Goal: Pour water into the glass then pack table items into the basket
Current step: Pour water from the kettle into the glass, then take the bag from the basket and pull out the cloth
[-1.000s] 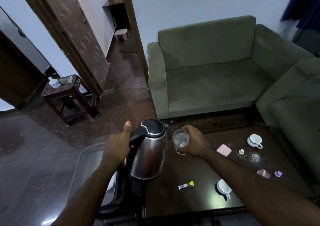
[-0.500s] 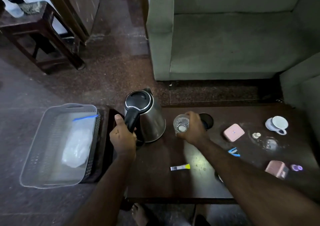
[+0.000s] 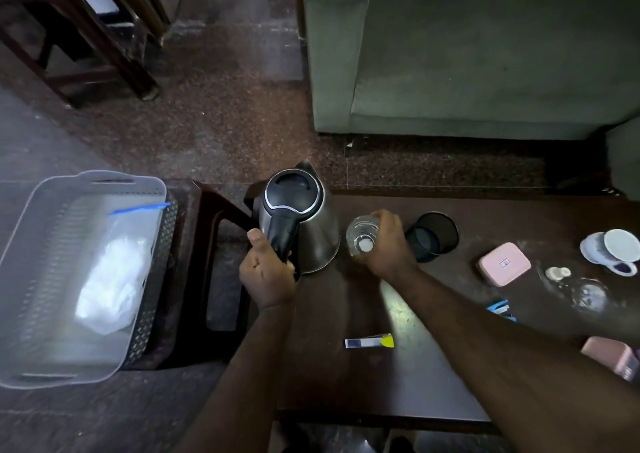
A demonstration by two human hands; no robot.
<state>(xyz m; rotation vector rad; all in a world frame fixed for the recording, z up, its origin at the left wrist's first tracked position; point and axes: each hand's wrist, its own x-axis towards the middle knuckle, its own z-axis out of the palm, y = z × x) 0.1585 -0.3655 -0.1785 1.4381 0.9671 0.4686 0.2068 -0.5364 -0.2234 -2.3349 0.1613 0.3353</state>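
Observation:
A steel kettle (image 3: 311,230) with a black lid stands upright at the left end of the dark table (image 3: 398,383). My left hand (image 3: 266,276) grips its black handle. Just right of it a clear glass (image 3: 360,239) holding water stands on the table, with my right hand (image 3: 388,244) wrapped around its right side. A pale grey basket (image 3: 31,230) sits on a dark stool to the left of the table and holds a white plastic bag (image 3: 110,282) with a blue strip.
On the table lie a black round kettle base (image 3: 436,234), a pink box (image 3: 504,268), a white cup on a saucer (image 3: 613,250), a glass lid (image 3: 585,295), a small tube (image 3: 369,341), a blue item (image 3: 500,308) and a second pink box (image 3: 613,357). A green sofa (image 3: 467,54) stands behind.
The kettle has come down from a tilted pouring position to stand upright on the table. The glass has been lowered to the tabletop. My view has tipped downward onto the table and basket.

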